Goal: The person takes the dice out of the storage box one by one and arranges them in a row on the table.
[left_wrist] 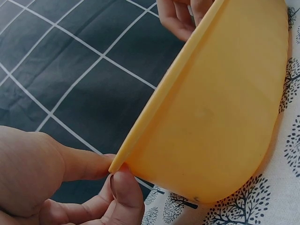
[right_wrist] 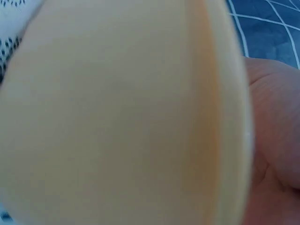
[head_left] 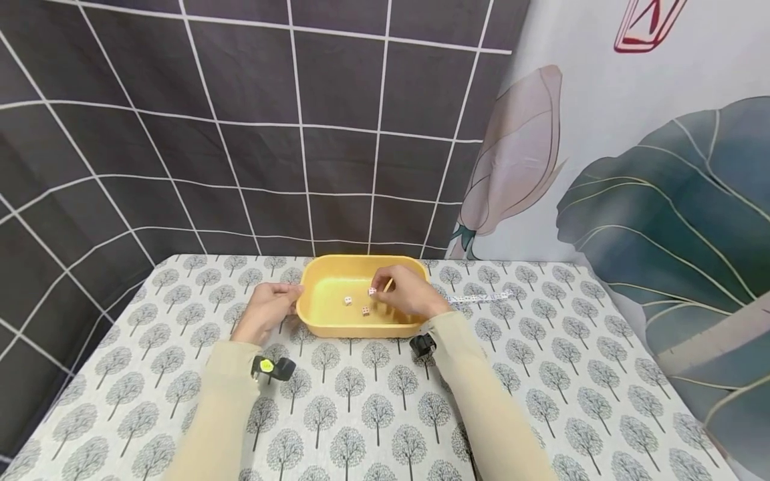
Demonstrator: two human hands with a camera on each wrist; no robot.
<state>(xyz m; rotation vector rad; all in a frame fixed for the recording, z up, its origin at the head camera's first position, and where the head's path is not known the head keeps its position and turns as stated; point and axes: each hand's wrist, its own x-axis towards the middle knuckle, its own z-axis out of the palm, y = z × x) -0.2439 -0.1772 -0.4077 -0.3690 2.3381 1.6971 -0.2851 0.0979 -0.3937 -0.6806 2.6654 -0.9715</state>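
Observation:
A yellow oval basin (head_left: pixel 361 331) stands on the table in the head view. Its left rim is pinched between the thumb and fingers of my left hand (head_left: pixel 269 308), which the left wrist view shows close up at the basin wall (left_wrist: pixel 201 112). Inside the basin, my right hand (head_left: pixel 406 290) holds a small white die (head_left: pixel 372 292) with coloured spots at its fingertips. Two more dice, one white (head_left: pixel 347 301) and one with reddish spots (head_left: pixel 365 311), lie on the basin floor. The right wrist view is mostly filled by the basin's outer wall (right_wrist: pixel 117 117), hiding the fingers.
Right of the basin, a row of white dice-like pieces (head_left: pixel 478 297) lies on the tree-print tablecloth (head_left: pixel 375 407). A dark gridded curtain (head_left: pixel 337 160) hangs behind the table, with a flower-print curtain (head_left: pixel 601 167) at the right.

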